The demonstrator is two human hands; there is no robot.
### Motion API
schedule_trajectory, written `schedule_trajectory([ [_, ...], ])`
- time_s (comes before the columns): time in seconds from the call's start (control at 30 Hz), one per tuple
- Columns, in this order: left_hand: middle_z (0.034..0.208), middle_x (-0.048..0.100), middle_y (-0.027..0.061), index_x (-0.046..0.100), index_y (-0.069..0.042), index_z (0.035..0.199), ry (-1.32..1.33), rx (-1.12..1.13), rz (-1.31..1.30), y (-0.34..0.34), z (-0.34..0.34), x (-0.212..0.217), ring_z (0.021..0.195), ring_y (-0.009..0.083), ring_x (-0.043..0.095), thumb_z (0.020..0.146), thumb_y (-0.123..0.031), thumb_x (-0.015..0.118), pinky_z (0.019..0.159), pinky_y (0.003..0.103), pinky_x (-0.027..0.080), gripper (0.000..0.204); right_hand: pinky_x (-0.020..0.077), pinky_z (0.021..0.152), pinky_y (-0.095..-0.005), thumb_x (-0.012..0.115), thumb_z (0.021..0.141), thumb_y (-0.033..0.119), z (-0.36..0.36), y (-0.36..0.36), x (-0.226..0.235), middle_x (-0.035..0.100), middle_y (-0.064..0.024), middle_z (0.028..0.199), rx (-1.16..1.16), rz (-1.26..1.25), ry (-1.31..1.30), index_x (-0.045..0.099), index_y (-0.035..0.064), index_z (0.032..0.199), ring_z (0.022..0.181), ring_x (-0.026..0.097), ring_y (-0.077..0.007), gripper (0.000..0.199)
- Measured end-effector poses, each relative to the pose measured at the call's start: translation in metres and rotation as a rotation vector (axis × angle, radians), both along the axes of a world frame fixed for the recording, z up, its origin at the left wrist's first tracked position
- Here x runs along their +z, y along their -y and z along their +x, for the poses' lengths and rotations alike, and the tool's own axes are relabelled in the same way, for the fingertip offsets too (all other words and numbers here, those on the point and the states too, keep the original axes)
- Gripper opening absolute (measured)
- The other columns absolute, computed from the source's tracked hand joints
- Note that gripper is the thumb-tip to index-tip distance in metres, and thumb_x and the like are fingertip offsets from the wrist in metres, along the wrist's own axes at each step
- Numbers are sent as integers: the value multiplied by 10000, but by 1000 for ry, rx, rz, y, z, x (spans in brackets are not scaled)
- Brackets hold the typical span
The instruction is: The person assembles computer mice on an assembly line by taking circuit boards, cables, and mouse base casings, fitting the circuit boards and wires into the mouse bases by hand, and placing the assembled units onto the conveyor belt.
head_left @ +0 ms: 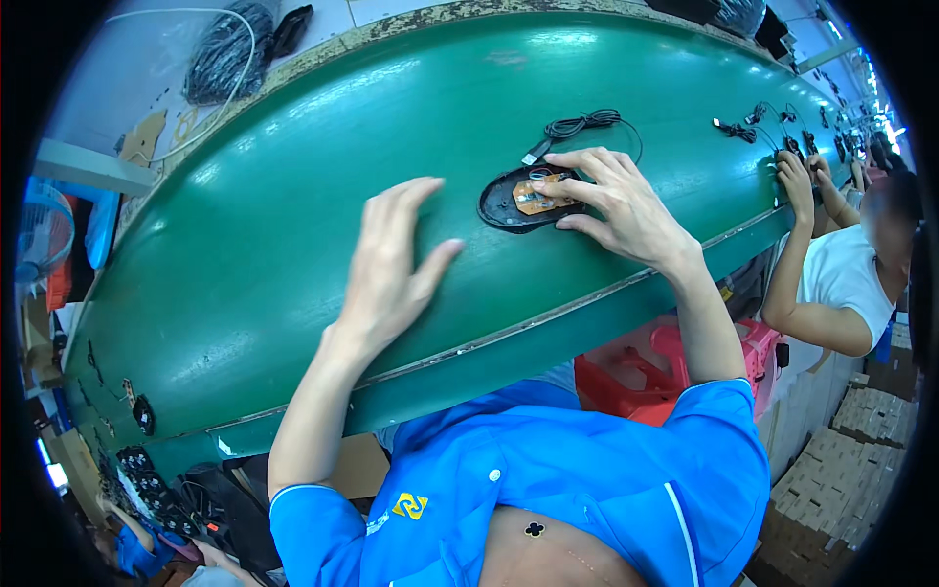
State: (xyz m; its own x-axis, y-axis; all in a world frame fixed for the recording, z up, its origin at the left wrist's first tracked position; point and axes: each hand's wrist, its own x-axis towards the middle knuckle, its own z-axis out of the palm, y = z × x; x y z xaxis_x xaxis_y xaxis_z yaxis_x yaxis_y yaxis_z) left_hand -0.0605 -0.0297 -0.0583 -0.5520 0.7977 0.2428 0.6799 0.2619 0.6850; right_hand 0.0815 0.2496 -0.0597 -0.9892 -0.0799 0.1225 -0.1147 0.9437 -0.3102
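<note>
- A green conveyor belt (293, 225) serves as the worktop, curving from the lower left corner to the upper right corner of the view.
- At the far left, beyond the worktop's left end, stand a blue fan guard (44, 235) and flat pieces of brown cardboard (147, 137).
- Past the far edge, at upper left, lies a bundle of black cable (225, 49) with a white cord looping round it.
- Near the worktop's lower left end sit several small black mouse parts (145, 416), too small to tell in detail.
- The left hand (391, 269) rests flat on the belt near the near edge, fingers spread and loose, grasping nothing.
- Just right of it, in the middle of the worktop, lies an open black mouse base (509, 205), an oval shell with an orange-brown circuit board (538, 196) inside.
- Its long axis runs roughly left to right along the belt, tilted slightly up to the right; its black cord (582, 122) leaves from the far side and lies coiled toward the far edge.
- The right hand (621, 210) sits on the base's right end, fingers pinched on the board and shell rim.
- Below the near edge, a red plastic crate (636, 377) shows behind the blue shirt sleeve.
- Farther right along the belt, more black corded mice (758, 122) lie in a row.
- At the right end, another person's hands (802, 181) touch parts at the near edge.
- At lower right stand stacked brown cardboard boxes (841, 470).
</note>
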Motion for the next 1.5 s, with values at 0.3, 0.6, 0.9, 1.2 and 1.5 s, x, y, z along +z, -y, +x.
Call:
schedule_trajectory([
  [0.3, 1373, 604, 136, 538, -34, 1425, 49, 664, -123, 194, -40, 27, 1151, 265, 611, 956, -95, 677, 1002, 397, 489, 493, 367, 1148, -444, 803, 835, 252, -14, 4, 10, 550, -51, 1475, 62, -31, -24, 674, 194, 1330, 1303, 510, -295, 515],
  [0.6, 1520, 491, 178, 413, -78, 1537, -233, 1309, -736, 481, -99, 38, 1357, 370, 516, 816, -65, 699, 1111, 447, 458, 776, 458, 1037, -443, 801, 788, 84, 4, 49, 15, 640, -77, 1337, 23, -74, -236, 734, 110, 1188, 1184, 592, -304, 406],
  [0.9, 1570, 441, 161, 401, -184, 1567, 56, 1328, -834, 566, -133, 29, 1435, 385, 453, 781, -18, 778, 1174, 482, 415, 887, 493, 929, -423, 786, 788, 51, -37, 168, -5, 656, -74, 1259, 415, -261, -204, 724, 103, 1077, 1076, 629, -291, 300],
  [1.2, 1481, 506, 143, 498, -176, 1514, 145, 1144, -854, 540, -142, 38, 1319, 364, 523, 791, -136, 835, 1129, 476, 436, 799, 486, 913, -406, 790, 784, 52, -42, 178, -11, 668, -65, 1222, 450, -277, -195, 719, 93, 1061, 1044, 629, -274, 289],
  [1.5, 1317, 574, 132, 553, -136, 1454, -144, 704, -478, 352, -106, 14, 1219, 329, 533, 821, -267, 834, 1098, 439, 424, 705, 479, 914, -391, 776, 811, 70, -41, 172, -14, 676, -51, 1198, 478, -297, -224, 717, 99, 1062, 1026, 625, -254, 259],
])
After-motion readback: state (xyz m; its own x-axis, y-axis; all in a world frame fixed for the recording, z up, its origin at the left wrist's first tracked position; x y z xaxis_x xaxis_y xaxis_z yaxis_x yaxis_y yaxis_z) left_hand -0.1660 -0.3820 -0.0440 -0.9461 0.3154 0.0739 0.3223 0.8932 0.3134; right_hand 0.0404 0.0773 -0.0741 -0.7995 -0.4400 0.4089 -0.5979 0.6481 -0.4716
